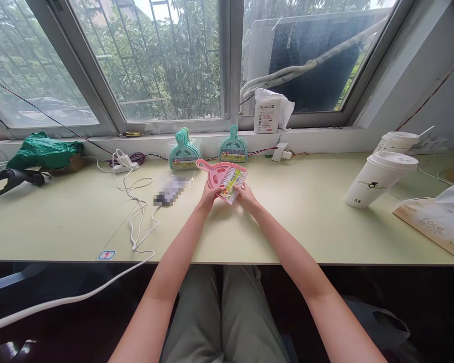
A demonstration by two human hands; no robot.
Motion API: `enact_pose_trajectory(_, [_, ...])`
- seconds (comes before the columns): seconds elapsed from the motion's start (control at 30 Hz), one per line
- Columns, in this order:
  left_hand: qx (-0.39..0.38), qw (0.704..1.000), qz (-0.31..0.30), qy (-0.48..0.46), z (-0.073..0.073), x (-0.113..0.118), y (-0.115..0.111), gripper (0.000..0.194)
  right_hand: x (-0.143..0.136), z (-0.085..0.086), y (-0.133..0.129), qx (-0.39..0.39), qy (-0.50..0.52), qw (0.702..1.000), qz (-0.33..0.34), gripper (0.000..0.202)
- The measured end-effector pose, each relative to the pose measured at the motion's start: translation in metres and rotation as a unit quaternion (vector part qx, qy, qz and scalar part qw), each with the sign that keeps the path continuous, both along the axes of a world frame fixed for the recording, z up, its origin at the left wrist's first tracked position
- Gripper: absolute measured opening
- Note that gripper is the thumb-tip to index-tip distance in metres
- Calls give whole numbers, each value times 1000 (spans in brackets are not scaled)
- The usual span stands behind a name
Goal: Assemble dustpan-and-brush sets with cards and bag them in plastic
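Left hand [212, 193] closed on the lower left side of the pink dustpan-and-brush set [227, 179], thumb on top, other fingers hidden; right hand [245, 194] curled in at the lower right, fingertips against the label, exact finger gap unclear. Set held tilted between front and back edges of table [295, 222], near green dustpans [185, 153] along the back edge.

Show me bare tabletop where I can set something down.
Bare: pale-green tabletop between the held pink plastic dustpan set and nearer tall white lidded cup; also front left, beside tangled white cables. Crowded: around those cables and the teal plastic dustpans.
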State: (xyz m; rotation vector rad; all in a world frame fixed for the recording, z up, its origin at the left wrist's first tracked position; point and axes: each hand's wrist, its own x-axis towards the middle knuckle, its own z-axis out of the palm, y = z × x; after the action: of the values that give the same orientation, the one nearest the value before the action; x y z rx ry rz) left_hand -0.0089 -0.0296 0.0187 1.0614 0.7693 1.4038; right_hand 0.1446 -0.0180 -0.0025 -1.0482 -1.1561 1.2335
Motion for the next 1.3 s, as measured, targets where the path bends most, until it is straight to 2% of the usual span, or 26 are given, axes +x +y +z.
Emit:
enact_pose_trajectory(0.07, [-3,1000,-2,14,-1,0,1,74,1,1,-1,-59,112,992,26,32])
enact_pose_trajectory(0.2, [-12,998,-27,58,-1,-5,2,71,2,5,-5,-70,161,984,22,21])
enact_pose_trajectory(0.3, [-11,991,-22,135,1,-12,6,51,4,7,-7,-62,171,983,13,21])
enact_pose_trajectory(0.33, [-3,986,11,165,2,-16,8,41,5,8,-6,-61,171,983,4,22])
enact_pose_trajectory(0.4, [28,962,141,232,1,-26,12,28,8,8,-5,-62,164,984,-17,24])
enact_pose_trajectory(0.47, [74,905,282,310,-3,-39,17,27,11,6,-3,-65,156,985,-33,26])
enact_pose_trajectory(0.5, [96,871,329,351,-6,-46,19,32,13,5,-2,-64,153,985,-37,26])
enact_pose_trajectory(0.57, [120,819,365,426,-15,-59,21,43,17,3,0,-61,150,986,-44,25])
enact_pose_trajectory(0.63, [111,800,353,472,-24,-67,24,44,20,1,2,-55,155,985,-48,26])
enact_pose_trajectory(0.73, [110,809,302,492,-31,-70,27,33,24,0,5,-51,165,984,-52,27])
enact_pose_trajectory(0.87, [159,851,224,448,-23,-62,27,36,30,3,8,-52,170,982,-64,27])
enact_pose_trajectory(0.97, [162,857,236,428,-14,-61,23,34,33,6,7,-51,177,980,-70,27])
enact_pose_trajectory(1.07, [156,825,318,440,-7,-66,15,27,36,9,5,-51,170,981,-75,27])
enact_pose_trajectory(1.17, [144,775,406,463,-1,-65,10,32,38,11,4,-47,162,983,-71,29])
enact_pose_trajectory(1.23, [141,745,408,509,0,-59,9,39,39,11,4,-47,161,983,-69,30])
enact_pose_trajectory(1.3, [150,727,339,577,-3,-49,10,42,39,12,4,-53,158,983,-72,30])
